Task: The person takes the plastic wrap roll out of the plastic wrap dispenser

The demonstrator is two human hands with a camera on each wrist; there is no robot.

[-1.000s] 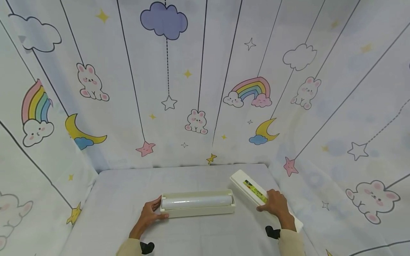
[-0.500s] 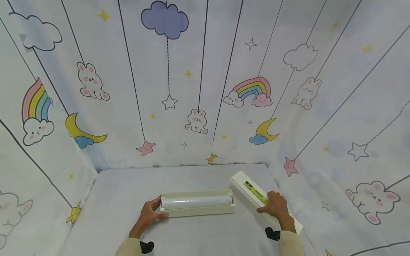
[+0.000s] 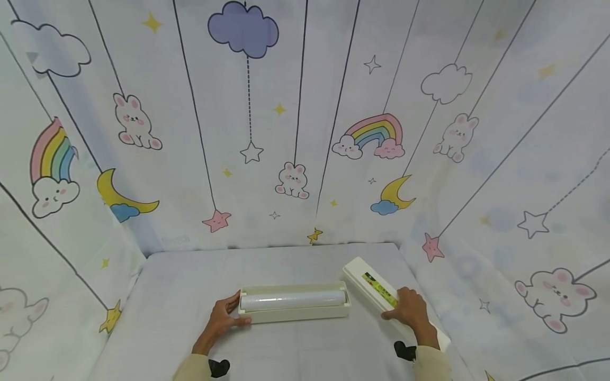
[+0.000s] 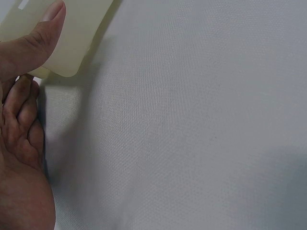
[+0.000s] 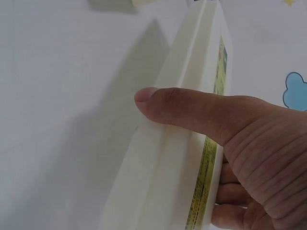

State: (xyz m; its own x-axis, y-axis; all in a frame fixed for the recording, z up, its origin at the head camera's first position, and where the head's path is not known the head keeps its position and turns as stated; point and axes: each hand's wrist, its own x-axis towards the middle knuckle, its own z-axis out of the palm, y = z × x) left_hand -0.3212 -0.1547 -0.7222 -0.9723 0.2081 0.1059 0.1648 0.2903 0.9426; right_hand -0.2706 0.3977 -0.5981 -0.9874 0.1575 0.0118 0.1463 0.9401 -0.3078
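A long cream plastic wrap box [image 3: 300, 316] sits mid-table with its top off, and a roll of clear cling film [image 3: 293, 300] lies inside it. My left hand [image 3: 221, 316] holds the box's left end, thumb along the front wall; the left wrist view shows that thumb [image 4: 41, 40] on the box's corner. To the right, my right hand [image 3: 412, 309] grips the long white lid [image 3: 358, 269], which is turned slantwise and carries a yellow-green label [image 3: 379, 289]. In the right wrist view the thumb [image 5: 187, 108] crosses the lid's side edge, with fingers on the opposite side.
A white cloth covers the table [image 3: 190, 275]. Patterned curtains [image 3: 267, 196] with bunnies, stars and rainbows close off the back and both sides. Each sleeve cuff has a black heart-shaped piece [image 3: 219, 368] beside it.
My right hand and the lid have shifted very slightly toward me. The left hand, the box and the roll stay where they were.
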